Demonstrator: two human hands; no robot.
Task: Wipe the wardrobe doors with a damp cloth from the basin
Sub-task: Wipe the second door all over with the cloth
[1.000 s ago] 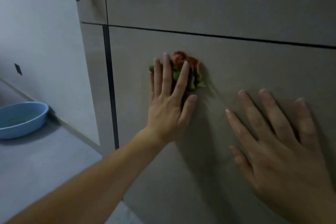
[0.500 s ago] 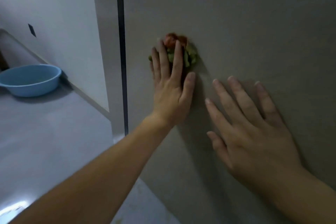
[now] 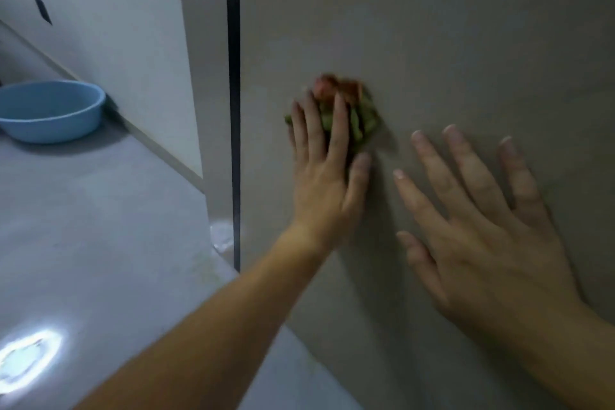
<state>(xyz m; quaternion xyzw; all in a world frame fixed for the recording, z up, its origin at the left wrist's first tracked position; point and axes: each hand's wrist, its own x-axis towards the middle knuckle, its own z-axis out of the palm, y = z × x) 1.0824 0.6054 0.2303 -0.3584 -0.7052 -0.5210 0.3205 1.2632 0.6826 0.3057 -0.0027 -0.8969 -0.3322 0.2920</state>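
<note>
The grey wardrobe door (image 3: 432, 27) fills the right of the view. My left hand (image 3: 327, 176) presses a crumpled green and orange cloth (image 3: 357, 113) flat against the door, fingers spread over it. My right hand (image 3: 476, 230) lies flat on the door to the right of the cloth, fingers apart and holding nothing. A blue basin (image 3: 50, 110) stands on the floor at the far left, by the wall.
A dark vertical gap (image 3: 234, 93) marks the door's left edge, beside a narrow grey side panel (image 3: 206, 60). The white wall (image 3: 100, 10) with its skirting runs back on the left. A bright light reflection (image 3: 30, 356) shines on the grey floor.
My left hand has slid the cloth down the door, and my right hand has moved down with it. The view has dropped, so the horizontal seam and upper panels are out of sight.
</note>
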